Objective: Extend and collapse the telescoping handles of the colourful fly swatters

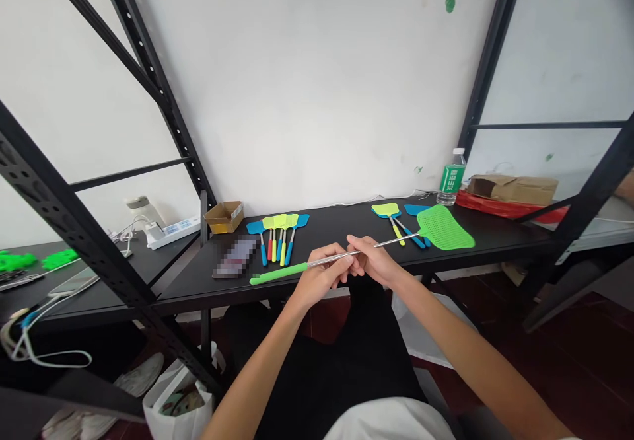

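Observation:
A green fly swatter (446, 227) is held across the front of the black shelf, its mesh head to the right and its green handle (280, 273) to the left. My left hand (324, 269) is closed round the metal rod just beside the handle. Close by, my right hand (370, 259) pinches the same rod nearer its middle. Behind, on the left, several fly swatters (280, 220) with yellow and blue heads lie side by side. More fly swatters (386, 210), yellow and blue, lie on the right, partly hidden by the green one.
A pixelated phone-like object (238, 257) and a small open cardboard box (224, 217) sit at left on the black shelf (337, 225). A water bottle (452, 177) and a brown box (520, 189) stand at right. Black metal posts (163, 106) flank the shelf. A white bag (178, 400) is below left.

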Tool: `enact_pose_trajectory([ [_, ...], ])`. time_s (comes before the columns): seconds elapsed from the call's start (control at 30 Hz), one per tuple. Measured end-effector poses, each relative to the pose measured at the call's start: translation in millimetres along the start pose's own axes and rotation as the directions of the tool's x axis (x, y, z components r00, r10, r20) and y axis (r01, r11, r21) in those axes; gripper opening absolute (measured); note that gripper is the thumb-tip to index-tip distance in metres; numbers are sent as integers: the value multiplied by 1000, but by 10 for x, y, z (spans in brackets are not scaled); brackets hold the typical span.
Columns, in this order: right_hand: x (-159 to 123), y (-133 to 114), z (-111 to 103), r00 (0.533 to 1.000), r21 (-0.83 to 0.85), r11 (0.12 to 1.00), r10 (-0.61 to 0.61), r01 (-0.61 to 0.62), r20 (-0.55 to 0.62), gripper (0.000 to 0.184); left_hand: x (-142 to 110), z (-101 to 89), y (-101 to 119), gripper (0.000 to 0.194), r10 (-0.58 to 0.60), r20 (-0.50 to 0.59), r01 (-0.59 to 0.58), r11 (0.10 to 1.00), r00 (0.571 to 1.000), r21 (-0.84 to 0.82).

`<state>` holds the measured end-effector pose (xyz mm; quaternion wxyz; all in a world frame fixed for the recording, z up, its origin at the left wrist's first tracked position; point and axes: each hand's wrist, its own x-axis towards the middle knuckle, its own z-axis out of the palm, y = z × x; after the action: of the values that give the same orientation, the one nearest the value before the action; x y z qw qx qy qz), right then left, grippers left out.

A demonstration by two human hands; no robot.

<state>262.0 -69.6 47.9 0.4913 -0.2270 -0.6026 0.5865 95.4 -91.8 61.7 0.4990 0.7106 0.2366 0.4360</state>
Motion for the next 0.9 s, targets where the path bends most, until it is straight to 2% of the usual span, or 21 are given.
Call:
enact_pose_trajectory([
  [0.1, -19, -32, 0, 1000, -54, 999, 10, -10, -2, 61, -17, -7, -3, 36, 8, -12, -7, 997, 1000, 82],
  [0.2, -34, -62, 10, 999, -70, 997, 14, -12, 30, 61, -20, -3, -10, 41, 19, -32, -16, 996, 999, 93],
  [0.33, -40, -82, 35, 998, -91, 996, 4, 3, 68, 57, -5, -3, -24, 45, 13, -78, -8, 998, 997, 69],
  [0.57, -52, -135, 32, 995, -204, 975, -79, 90, 61, 52, 3, -11, 4, 49, -14, -127, 19, 999, 992, 34],
  [0.9, -101, -288, -22, 984, -437, 882, -146, 174, 98, 46, 38, -7, -5, 56, -130, -199, 111, 989, 971, -100],
])
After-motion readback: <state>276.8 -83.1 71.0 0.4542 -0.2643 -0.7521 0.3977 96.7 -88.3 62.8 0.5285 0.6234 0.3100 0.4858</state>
